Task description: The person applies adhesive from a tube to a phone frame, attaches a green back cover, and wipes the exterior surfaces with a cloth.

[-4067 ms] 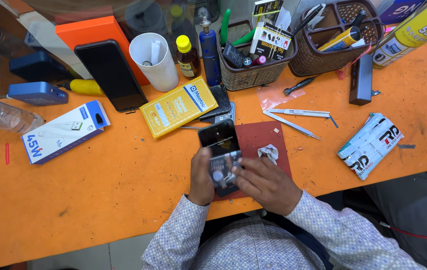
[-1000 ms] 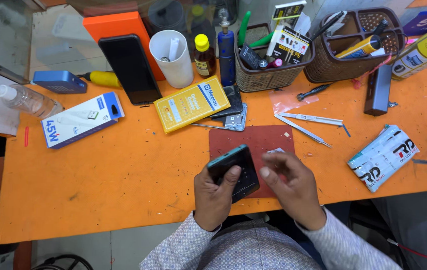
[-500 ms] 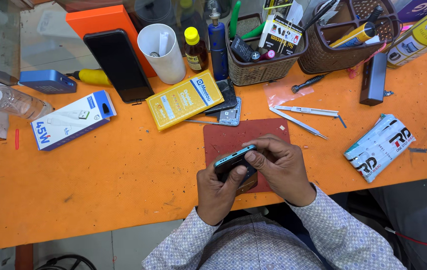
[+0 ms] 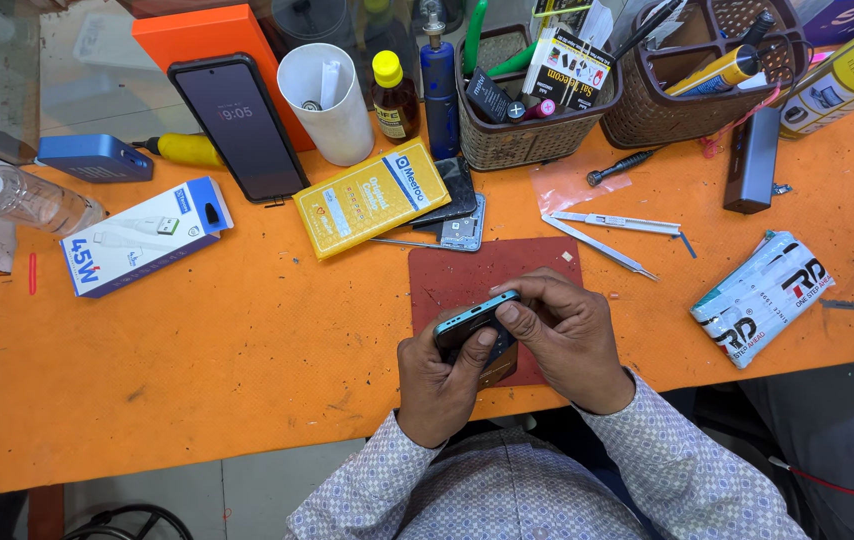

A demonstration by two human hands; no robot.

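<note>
Above the near edge of the dark red mat (image 4: 477, 275), a small dark phone (image 4: 475, 320) is held between both hands, tilted so that one long edge faces up. Its body looks black with a thin bluish sheen along the upper rim; the face cannot be made out from this angle. The left hand (image 4: 437, 385) cradles it from below, fingers closed around the lower side with the thumb pressed up against the body. The right hand (image 4: 567, 335) comes over from the other side, its fingers (image 4: 517, 300) curled and pinched on the phone's upper edge and end.

The mat lies on an orange surface (image 4: 217, 350). At the mat's far edge rest a loose phone part with a dark panel (image 4: 457, 210), partly under a yellow box (image 4: 372, 197). To the right of the mat lie metal tweezers (image 4: 612, 232), and farther right a white printed packet (image 4: 767, 295). Well to the left sits a white and blue box (image 4: 142, 235), and behind it a larger phone (image 4: 239, 125) leans with its screen lit. Along the back stand a white cup (image 4: 327, 100), small bottles and two woven baskets (image 4: 537, 135) of tools.
</note>
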